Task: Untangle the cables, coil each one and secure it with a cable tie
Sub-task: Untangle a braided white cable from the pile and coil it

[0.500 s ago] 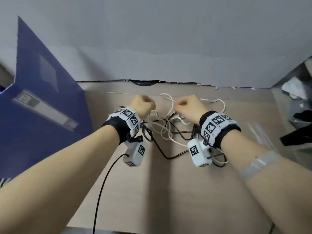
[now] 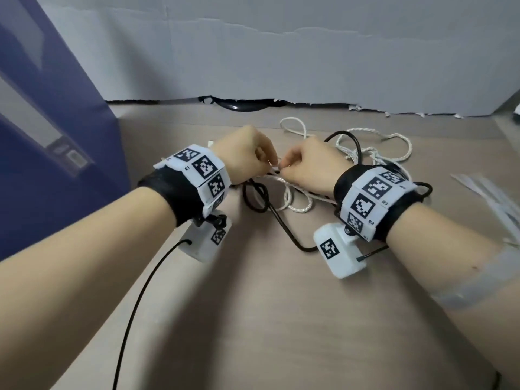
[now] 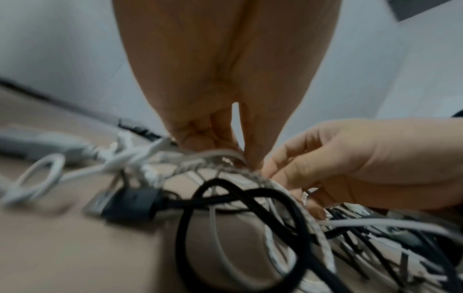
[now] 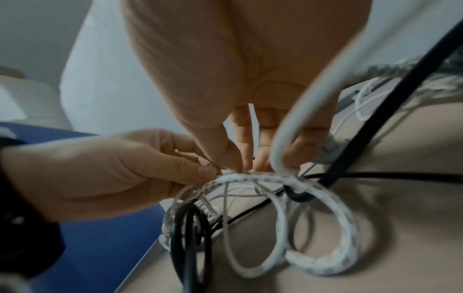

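Observation:
A tangle of cables lies on the tan table point(image 2: 281, 319): a white braided cable point(image 2: 298, 208), a black cable point(image 2: 284, 226) and thinner white ones. My left hand point(image 2: 270, 164) and right hand point(image 2: 284, 171) meet over the tangle, and each pinches the white braided cable point(image 4: 345, 214) at almost the same spot. The left wrist view shows my left hand point(image 3: 240, 158) gripping the braid point(image 3: 323, 243) beside the right hand point(image 3: 275, 174). A black loop point(image 3: 185, 234) and a black plug point(image 3: 127, 204) lie below. A smooth white cable point(image 4: 278, 142) hangs over my right hand point(image 4: 240, 166).
A tall blue box point(image 2: 42, 164) stands on the left. Several white cable ties point(image 2: 492, 198) lie at the right edge. A grey-white paper wall point(image 2: 281, 52) closes the back. The black lead of the wrist camera point(image 2: 135, 311) trails towards me.
My hands have come together; they were apart on separate strands and now pinch the braided cable side by side. The head view sits closer to the tangle.

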Demonstrator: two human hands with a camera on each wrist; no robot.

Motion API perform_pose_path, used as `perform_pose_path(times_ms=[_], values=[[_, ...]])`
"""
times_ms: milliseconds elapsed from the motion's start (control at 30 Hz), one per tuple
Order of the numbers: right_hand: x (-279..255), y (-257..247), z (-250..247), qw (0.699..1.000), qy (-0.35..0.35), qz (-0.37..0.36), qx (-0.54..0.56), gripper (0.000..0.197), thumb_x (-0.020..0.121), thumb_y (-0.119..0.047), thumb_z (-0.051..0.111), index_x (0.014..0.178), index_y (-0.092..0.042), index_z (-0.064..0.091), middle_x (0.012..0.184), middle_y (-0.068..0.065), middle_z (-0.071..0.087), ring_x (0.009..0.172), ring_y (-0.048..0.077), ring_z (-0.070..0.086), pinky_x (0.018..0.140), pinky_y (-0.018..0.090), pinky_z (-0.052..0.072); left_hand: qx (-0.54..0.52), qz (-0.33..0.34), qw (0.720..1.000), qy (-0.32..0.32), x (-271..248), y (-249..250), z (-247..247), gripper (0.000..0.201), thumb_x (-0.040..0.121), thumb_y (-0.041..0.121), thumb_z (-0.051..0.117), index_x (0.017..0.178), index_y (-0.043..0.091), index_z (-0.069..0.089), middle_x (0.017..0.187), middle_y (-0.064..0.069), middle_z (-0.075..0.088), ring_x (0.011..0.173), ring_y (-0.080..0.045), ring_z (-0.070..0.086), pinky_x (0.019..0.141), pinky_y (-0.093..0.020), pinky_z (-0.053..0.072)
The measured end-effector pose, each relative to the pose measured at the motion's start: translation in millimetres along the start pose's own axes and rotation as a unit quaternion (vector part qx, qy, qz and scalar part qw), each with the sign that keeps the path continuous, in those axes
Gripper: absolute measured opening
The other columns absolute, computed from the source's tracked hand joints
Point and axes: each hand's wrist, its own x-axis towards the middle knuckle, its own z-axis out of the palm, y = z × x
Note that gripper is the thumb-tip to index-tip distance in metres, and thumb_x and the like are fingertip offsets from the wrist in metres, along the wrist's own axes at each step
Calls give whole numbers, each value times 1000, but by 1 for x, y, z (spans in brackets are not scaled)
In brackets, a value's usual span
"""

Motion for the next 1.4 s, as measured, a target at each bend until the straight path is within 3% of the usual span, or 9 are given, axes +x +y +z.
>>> perform_pose_path(times_ms=[200, 500, 600, 733, 900, 1033, 1167, 1267, 1400], values=[[-17, 4, 2, 999, -4, -51, -10, 19, 86, -33, 74, 76, -16, 73, 64, -2, 67, 54, 9, 56, 52, 20, 44, 109, 51, 992, 39, -4, 0, 4, 24, 88, 10, 60, 90, 29, 74, 85, 7, 71, 62, -2, 59, 53, -18, 41], [-77, 1, 12, 988, 109, -93, -64, 15, 90, -19, 69, 75, -17, 69, 77, 5, 72, 70, 16, 62, 60, 26, 44, 85, 57, 976, 193, -74, 10, 15, 26, 88, 8, 58, 85, 29, 74, 85, -1, 69, 76, -19, 64, 60, -20, 47], [-92, -4, -1, 983, 143, -92, -63, 15, 94, -18, 64, 80, -16, 66, 80, 6, 72, 74, 18, 62, 59, 24, 40, 99, 57, 978, 176, -91, 17, 12, 22, 89, 17, 63, 102, 30, 75, 103, 2, 66, 89, -19, 61, 78, -25, 47], [-97, -6, -10, 980, 168, -101, 31, 16, 99, -12, 57, 84, -15, 59, 77, 9, 72, 66, 21, 65, 53, 23, 52, 115, 67, 976, 174, -93, 25, 9, 24, 92, 30, 68, 115, 27, 71, 103, 0, 64, 90, -18, 57, 78, -24, 40], [-79, -4, -6, 963, 219, -153, 29, 12, 101, -17, 54, 89, -17, 56, 70, 2, 61, 71, 27, 63, 66, 30, 52, 115, 34, 973, 196, -71, 19, 17, 8, 91, 38, 68, 92, 30, 66, 95, -1, 68, 89, -22, 63, 80, -31, 51], [-60, -5, -6, 949, 255, -170, 68, 10, 102, -20, 53, 93, -19, 55, 71, -6, 52, 76, 29, 58, 78, 44, 53, 139, -12, 973, 185, -49, 9, 11, 13, 90, 33, 70, 89, 20, 73, 94, -4, 71, 90, -25, 65, 71, -29, 45], [-55, -12, -16, 939, 273, -199, 65, 9, 103, -22, 51, 97, -18, 57, 73, -7, 53, 75, 21, 51, 71, 34, 43, 151, -36, 979, 131, -45, 3, -3, 26, 85, 46, 72, 94, 23, 79, 94, 0, 73, 93, -22, 65, 76, -31, 50], [-54, -20, -30, 937, 273, -213, 55, 11, 103, -22, 51, 95, -18, 57, 70, -8, 50, 65, 13, 46, 63, 29, 34, 141, -36, 985, 92, -50, 6, -21, 19, 90, 31, 65, 102, 25, 79, 101, 1, 74, 101, -21, 66, 88, -33, 52], [-54, -31, -55, 927, 301, -207, 84, 12, 104, -21, 49, 97, -16, 57, 70, -8, 49, 62, 10, 43, 61, 29, 35, 143, -26, 986, 76, -61, 9, -45, 32, 89, 8, 57, 99, 32, 75, 108, 6, 67, 96, -16, 63, 77, -24, 48]])
